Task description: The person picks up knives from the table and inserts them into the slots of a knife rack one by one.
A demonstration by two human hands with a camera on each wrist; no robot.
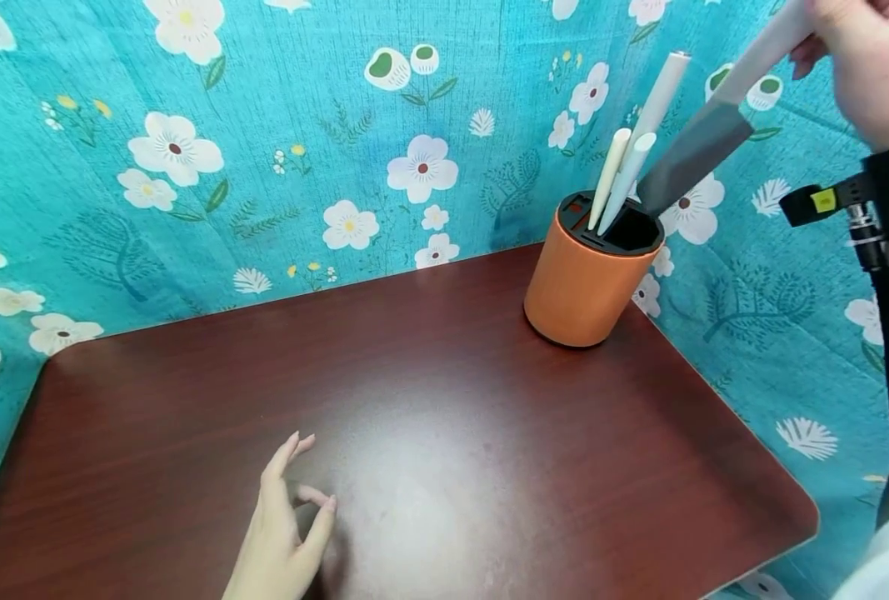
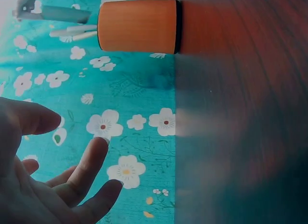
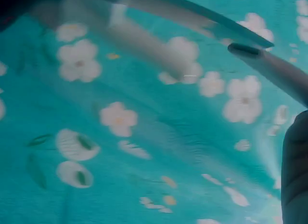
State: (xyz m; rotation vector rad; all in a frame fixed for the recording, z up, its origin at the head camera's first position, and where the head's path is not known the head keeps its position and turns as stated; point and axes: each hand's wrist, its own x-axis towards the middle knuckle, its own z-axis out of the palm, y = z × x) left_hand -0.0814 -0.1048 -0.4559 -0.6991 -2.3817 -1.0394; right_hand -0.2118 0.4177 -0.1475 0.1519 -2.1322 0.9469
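My right hand [image 1: 875, 71] grips a wide-bladed kitchen knife [image 1: 695, 154] by its white handle, at the upper right of the head view. The blade slants down to the left, its lower end right at the dark slotted top of an orange knife block [image 1: 586, 292]. A white handle [image 1: 660, 92], a cream handle [image 1: 609, 175] and a pale blue handle [image 1: 627, 179] stick up from the block. My left hand [image 1: 287, 533] holds nothing over the near part of the table, fingers loosely bent and apart. The left wrist view shows the block [image 2: 139, 26] sideways.
The block stands near the back right corner of a dark reddish-brown table [image 1: 302, 367]. A turquoise flowered cloth [image 1: 264, 167] hangs behind the table and along its right side. Against that cloth, the right wrist view is blurred.
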